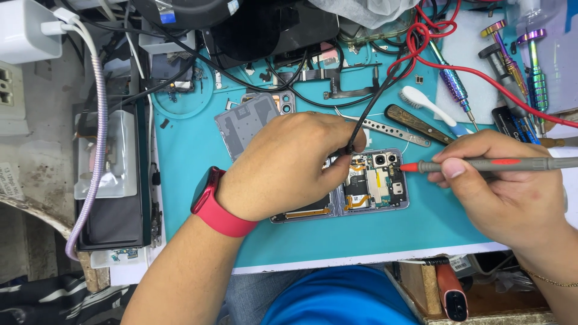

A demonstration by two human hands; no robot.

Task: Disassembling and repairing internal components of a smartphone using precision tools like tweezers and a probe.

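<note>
Head view down onto a teal work mat (198,180), largest surface, covering most of a crowded repair bench. Lying flat near its middle an opened smartphone (373,186), back cover off, circuit board, twin camera lenses and flex cables exposed upward, probably to give free access to the contacts. Left part of the phone hidden under the left hand (289,165). Left hand with a red smartwatch (217,204) on the wrist, resting low on the phone body, likely to steady it; fingers curled narrow, pinching the black probe (352,144) by its tip end, its black lead rising away toward the top of the bench. Exact contact point of this tip not visible. Right hand (506,180) at the right of the phone, fingers closed around the grey and red probe (481,164), held nearly level like a pen, the red tip just beside the right edge of the board; touching or not, cannot tell. Red lead looping over the upper mat. Above the phone, a removed grey back cover (247,120), metal tweezers (385,127), a white brush (424,102) and a wooden-handled tool, all near, kept within reach. Further right, upright precision screwdrivers (533,66). At far left, a dark flat device (111,198) and a braided cable (99,120) running to a white charger
</note>
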